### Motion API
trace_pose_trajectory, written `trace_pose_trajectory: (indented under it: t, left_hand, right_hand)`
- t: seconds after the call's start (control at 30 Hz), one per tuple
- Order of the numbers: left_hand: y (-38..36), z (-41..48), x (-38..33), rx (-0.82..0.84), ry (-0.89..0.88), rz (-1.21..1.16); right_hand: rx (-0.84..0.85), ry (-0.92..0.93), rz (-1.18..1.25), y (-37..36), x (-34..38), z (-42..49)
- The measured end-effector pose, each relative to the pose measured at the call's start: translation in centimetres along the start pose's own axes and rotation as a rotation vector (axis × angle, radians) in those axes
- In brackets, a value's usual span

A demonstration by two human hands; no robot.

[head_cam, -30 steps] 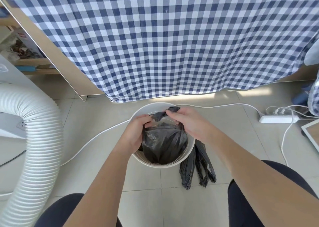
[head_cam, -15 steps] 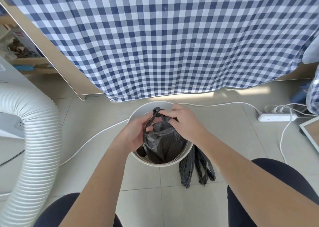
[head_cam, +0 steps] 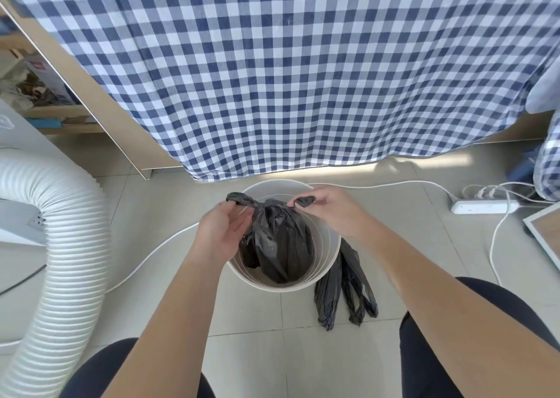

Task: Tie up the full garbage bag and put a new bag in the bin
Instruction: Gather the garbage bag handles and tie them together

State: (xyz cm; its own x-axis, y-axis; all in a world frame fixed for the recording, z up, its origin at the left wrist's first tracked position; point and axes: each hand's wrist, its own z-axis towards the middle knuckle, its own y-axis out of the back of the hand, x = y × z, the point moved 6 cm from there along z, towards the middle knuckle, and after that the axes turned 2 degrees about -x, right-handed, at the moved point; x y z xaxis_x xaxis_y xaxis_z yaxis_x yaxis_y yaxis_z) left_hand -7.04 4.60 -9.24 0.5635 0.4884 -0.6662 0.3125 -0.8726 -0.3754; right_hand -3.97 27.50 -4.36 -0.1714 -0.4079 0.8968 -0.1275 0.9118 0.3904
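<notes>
A full black garbage bag [head_cam: 280,243] sits inside the round white bin [head_cam: 328,247] on the tiled floor. Its top is gathered into a knot between two short ends. My left hand [head_cam: 222,232] pinches the left end, and my right hand [head_cam: 328,208] pinches the right end, with the ends drawn apart over the bin. A folded new black bag [head_cam: 344,291] lies on the floor just right of the bin.
A blue-and-white checked cloth [head_cam: 288,73] hangs right behind the bin. A white ribbed hose [head_cam: 63,246] curves down the left. A white cable [head_cam: 145,255] runs behind the bin to a power strip [head_cam: 485,206] at right. My knees frame the bottom.
My hands were close together above the bag, crossing its ends. Now they have moved apart sideways, each pulling one end, and a knot shows at the bag's top.
</notes>
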Motion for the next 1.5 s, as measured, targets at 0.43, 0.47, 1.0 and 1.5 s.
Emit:
trace_pose_trajectory:
  t: [0.43, 0.47, 1.0, 1.5]
  left_hand:
    - [2.2, 1.0, -0.4, -0.159, 0.076, -0.28]
    - [2.3, 1.1, -0.4, -0.166, 0.07, -0.302]
    - [5.6, 3.2, -1.6, -0.289, 0.004, -0.358]
    - [3.6, 2.8, -3.1, -0.209, -0.436, 0.48]
  right_hand:
    - [-0.039, -0.362, -0.133, 5.1, -3.9, -0.6]
    - [-0.061, -0.371, -0.117, 5.5, -4.2, -0.5]
    - [-0.216, -0.466, -0.18, 7.4, -8.5, 1.0]
    - [-0.332, -0.349, -0.137, 6.9, -7.8, 2.2]
